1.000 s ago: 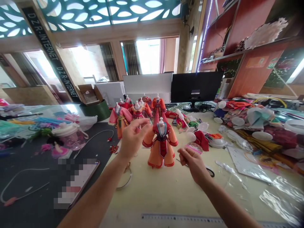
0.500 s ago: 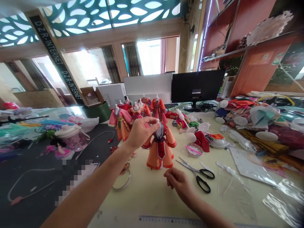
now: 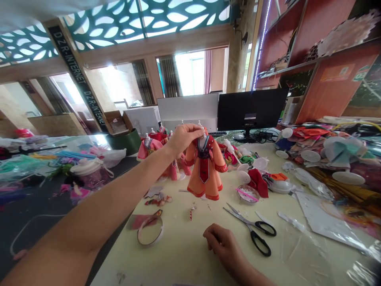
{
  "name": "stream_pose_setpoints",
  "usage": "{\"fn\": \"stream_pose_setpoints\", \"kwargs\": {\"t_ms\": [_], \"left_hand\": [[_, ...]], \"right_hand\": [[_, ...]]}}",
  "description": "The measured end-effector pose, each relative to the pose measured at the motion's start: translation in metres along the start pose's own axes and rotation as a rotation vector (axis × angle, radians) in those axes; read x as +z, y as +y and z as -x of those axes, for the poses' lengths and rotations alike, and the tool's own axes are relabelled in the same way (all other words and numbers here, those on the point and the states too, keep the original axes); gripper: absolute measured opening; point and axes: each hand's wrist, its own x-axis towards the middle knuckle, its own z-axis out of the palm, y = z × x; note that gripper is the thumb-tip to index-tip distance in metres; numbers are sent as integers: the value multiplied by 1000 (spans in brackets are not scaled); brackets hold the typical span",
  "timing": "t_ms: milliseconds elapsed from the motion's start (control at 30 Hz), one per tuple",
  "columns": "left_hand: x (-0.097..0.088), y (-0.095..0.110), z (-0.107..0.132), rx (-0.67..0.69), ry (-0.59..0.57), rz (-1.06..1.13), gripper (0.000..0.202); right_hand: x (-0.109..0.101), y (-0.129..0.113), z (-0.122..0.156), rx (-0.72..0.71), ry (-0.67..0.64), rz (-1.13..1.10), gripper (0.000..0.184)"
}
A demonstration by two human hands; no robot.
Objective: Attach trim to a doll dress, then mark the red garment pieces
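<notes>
The left hand (image 3: 187, 139) grasps a headless doll figure in an orange cloth robe with a dark red bodice (image 3: 204, 169), thumb and fingertips pinched at its pale neck, and holds it upright over the cream tabletop (image 3: 178, 262). The hem seems to hang clear of the surface, though the wide view makes that gap hard to judge. The right hand (image 3: 222, 239), its fingers curled into a loose fist with nothing showing in it, is low over the table, just beside the steel scissors with black loop handles (image 3: 250, 224). To handle the figure well, I would keep the pinch light and on the firm neck, away from the trimmed collar, and the figure level so that the sleeves and skirt drape freely. The orange fabric looks thin and rather crisp, flaring into bell-shaped sleeves and a split skirt banded in red; the stiffer red front panel, edged in white, tapers to a point. Smoother, harder shapes lie around: a pale ring-shaped roll of tape (image 3: 160, 235) and a round clear dish (image 3: 253, 200) with a slim pink stick (image 3: 247, 193) across it.
</notes>
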Motion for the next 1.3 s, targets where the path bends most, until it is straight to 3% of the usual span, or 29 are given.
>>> {"fn": "stream_pose_setpoints", "kwargs": {"t_ms": [200, 467, 733, 1300], "left_hand": [[1, -4, -62, 39, 50, 15, 6], [-2, -46, -107, 56, 116, -71, 7], [-14, -84, -128, 53, 159, -98, 6], [-17, -120, -135, 109, 184, -197, 9]], "right_hand": [[0, 2, 3, -78, -28, 155, 22], [6, 13, 2, -298, -83, 409, 20], [8, 16, -1, -365, -80, 441, 20], [10, 19, -3, -370, -75, 470, 18]]}}
